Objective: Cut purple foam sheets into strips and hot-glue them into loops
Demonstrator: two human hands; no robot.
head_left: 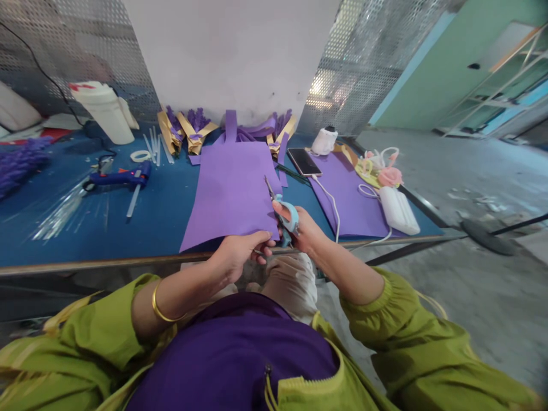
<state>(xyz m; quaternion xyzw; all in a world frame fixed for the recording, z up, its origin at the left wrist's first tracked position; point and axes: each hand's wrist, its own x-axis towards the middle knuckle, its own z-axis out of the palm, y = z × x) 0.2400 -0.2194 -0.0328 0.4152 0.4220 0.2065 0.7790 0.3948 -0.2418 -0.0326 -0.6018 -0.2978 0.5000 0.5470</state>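
Note:
A large purple sheet (235,182) lies on the blue table, its near edge at the table's front. My left hand (242,251) grips the near right corner of this sheet between thumb and fingers. In my right hand (306,228) is a pair of scissors (291,214) with light-blue handles, my fingers through the loops. The blades point away from me and lie along the sheet's right edge. Whether they are cutting into it, I cannot tell. Narrow purple strips (282,149) lie just beyond that edge.
A blue glue gun (117,178), clear glue sticks (64,211) and a tape roll (140,156) lie left. Wrapped purple flower bunches (196,134) stand behind. To the right are a phone (304,162), more purple sheets (342,194), a white power bank (399,210) and its cable.

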